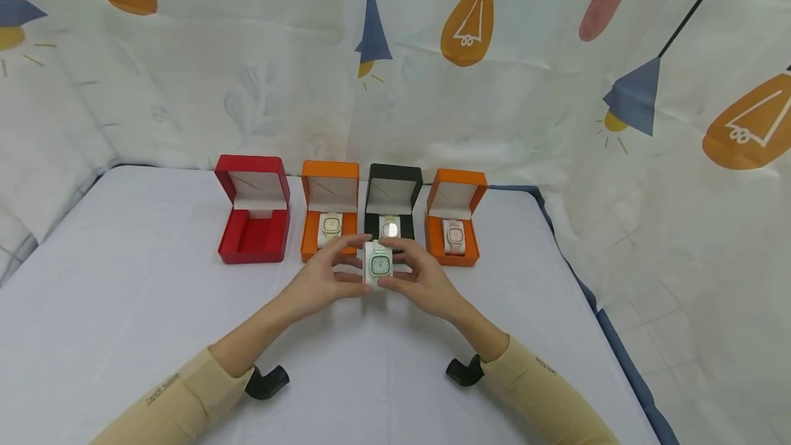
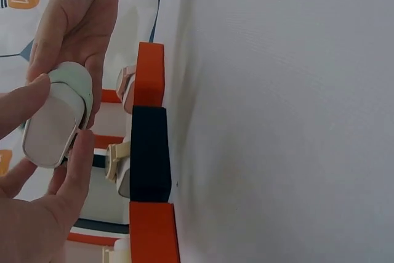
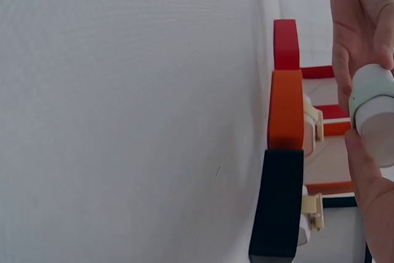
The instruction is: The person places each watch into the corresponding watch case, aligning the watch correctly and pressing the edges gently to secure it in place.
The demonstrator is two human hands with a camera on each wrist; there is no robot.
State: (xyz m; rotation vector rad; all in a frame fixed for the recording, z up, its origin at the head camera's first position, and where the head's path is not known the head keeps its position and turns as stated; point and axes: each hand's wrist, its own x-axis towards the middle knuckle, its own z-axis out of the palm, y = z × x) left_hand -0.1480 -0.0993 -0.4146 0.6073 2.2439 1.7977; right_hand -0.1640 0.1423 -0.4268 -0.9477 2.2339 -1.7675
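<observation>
A mint-green wristwatch [image 1: 380,266] wrapped round a white watch pillow [image 2: 50,129] is held up between both hands, dial facing up in the head view. My left hand [image 1: 327,273] pinches it from the left side with fingers and thumb. On the opposite side my right hand [image 1: 428,279] pinches it, its thumb low by the dial. Just behind the hands is an open black watch box [image 1: 395,172] with a watch [image 1: 390,227] inside, its front partly hidden. In the right wrist view the pillow is cut off by the frame's edge.
A red box [image 1: 252,253] stands open at the left, its inner recess showing. Two open orange boxes [image 1: 330,169] [image 1: 460,176] flank the black one, each with a watch on a pillow. Black curved pieces [image 1: 267,383] [image 1: 465,371] stick out at both sleeves. A printed curtain [image 1: 395,122] hangs behind the white table.
</observation>
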